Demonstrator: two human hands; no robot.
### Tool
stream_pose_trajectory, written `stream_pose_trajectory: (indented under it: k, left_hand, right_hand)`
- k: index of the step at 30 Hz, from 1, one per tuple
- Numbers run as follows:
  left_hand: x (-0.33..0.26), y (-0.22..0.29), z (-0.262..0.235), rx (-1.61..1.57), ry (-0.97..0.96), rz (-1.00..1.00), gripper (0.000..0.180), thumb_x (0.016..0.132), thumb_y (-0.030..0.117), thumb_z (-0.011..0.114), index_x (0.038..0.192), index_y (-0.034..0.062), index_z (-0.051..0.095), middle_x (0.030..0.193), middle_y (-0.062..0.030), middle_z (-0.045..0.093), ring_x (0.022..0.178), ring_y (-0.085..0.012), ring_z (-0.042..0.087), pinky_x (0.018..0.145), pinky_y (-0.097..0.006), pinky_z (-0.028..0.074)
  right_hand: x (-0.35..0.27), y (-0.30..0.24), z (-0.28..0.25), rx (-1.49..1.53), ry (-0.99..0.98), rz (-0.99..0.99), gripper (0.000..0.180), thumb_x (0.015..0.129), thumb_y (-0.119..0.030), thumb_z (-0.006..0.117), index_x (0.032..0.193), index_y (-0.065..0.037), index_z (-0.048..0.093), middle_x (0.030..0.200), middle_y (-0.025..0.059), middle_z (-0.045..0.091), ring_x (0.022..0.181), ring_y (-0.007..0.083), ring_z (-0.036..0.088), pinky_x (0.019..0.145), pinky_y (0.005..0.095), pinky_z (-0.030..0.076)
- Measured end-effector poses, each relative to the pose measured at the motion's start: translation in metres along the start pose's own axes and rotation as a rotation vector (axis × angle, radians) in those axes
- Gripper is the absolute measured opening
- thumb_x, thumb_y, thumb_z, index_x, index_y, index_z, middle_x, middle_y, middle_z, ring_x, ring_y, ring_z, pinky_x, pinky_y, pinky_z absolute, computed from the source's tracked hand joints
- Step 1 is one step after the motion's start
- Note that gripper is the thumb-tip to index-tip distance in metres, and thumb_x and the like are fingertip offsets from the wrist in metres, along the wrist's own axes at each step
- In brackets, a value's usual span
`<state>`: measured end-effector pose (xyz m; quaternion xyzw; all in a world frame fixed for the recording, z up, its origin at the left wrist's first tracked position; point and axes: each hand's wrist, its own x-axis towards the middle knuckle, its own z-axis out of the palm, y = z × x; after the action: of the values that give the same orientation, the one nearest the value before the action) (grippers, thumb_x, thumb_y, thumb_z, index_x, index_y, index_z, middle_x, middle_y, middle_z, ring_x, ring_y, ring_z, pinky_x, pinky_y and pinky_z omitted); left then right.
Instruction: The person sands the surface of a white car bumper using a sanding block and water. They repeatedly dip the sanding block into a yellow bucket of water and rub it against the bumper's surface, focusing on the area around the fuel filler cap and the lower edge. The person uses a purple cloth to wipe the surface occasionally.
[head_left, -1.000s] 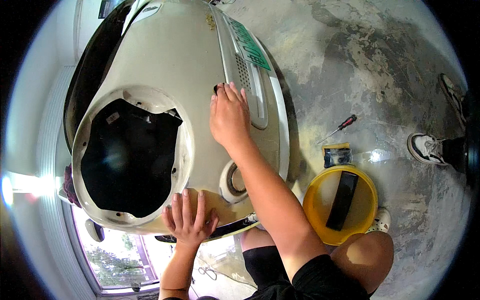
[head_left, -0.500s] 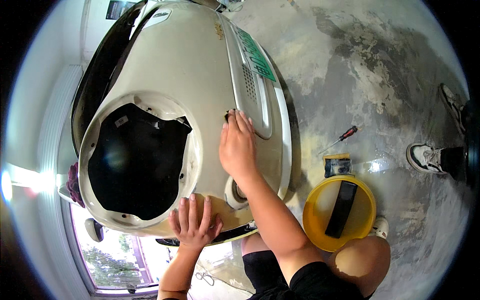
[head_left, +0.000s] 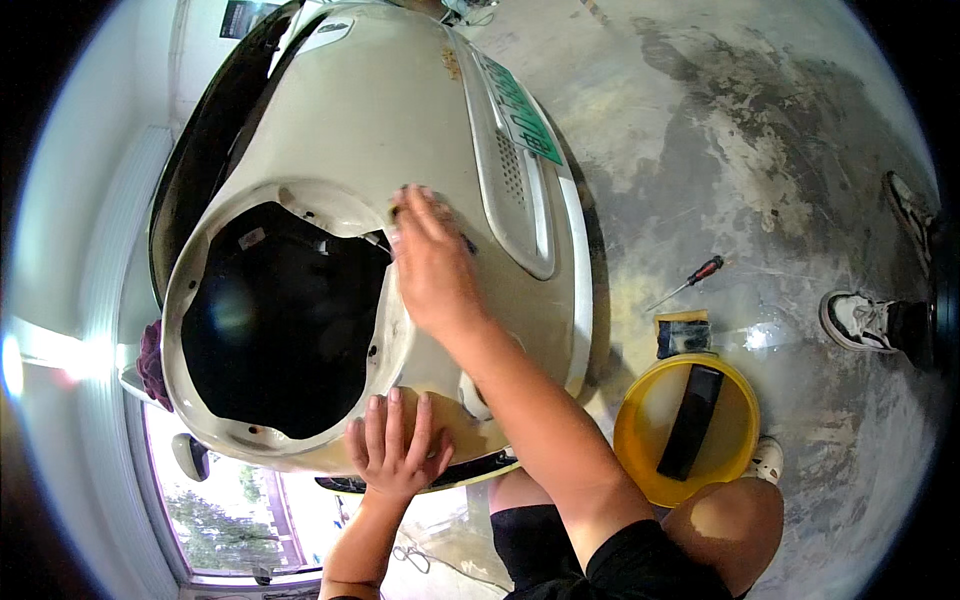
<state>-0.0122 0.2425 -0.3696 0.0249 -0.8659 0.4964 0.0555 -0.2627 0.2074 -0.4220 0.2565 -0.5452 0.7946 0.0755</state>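
Moved: right hand [head_left: 432,268] has slid from the vented strip toward the rim of the big dark opening, centre frame.
Right hand: fingers curled down on a small item against the cream scooter body panel [head_left: 400,130]; grip unclear, blurred.
Left hand: left hand [head_left: 392,447] lies open and flat, fingers spread on the panel's lower edge, bracing the shell so it won't shift.
Panel: fills the upper left, tilted toward the person.
Floor, right: yellow bucket [head_left: 640,440] holding a black tool; red-handled screwdriver [head_left: 688,282] just above, within reach.
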Motion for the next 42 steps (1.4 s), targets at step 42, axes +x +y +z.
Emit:
stream_pose_trajectory:
  k: [42]
  left_hand:
    - [0.002, 0.002, 0.0, -0.006, 0.008, -0.025, 0.055, 0.093, 0.054, 0.056, 0.137, 0.0236, 0.07, 0.149, -0.0137, 0.059, 0.144, -0.0354, 0.048, 0.124, -0.055, 0.02]
  right_hand:
    - [-0.033, 0.007, -0.01, -0.038, -0.13, 0.013, 0.05, 0.107, -0.024, 0.048, 0.152, -0.002, 0.05, 0.159, 0.0182, 0.047, 0.149, 0.0411, 0.038, 0.124, 0.0571, 0.025]
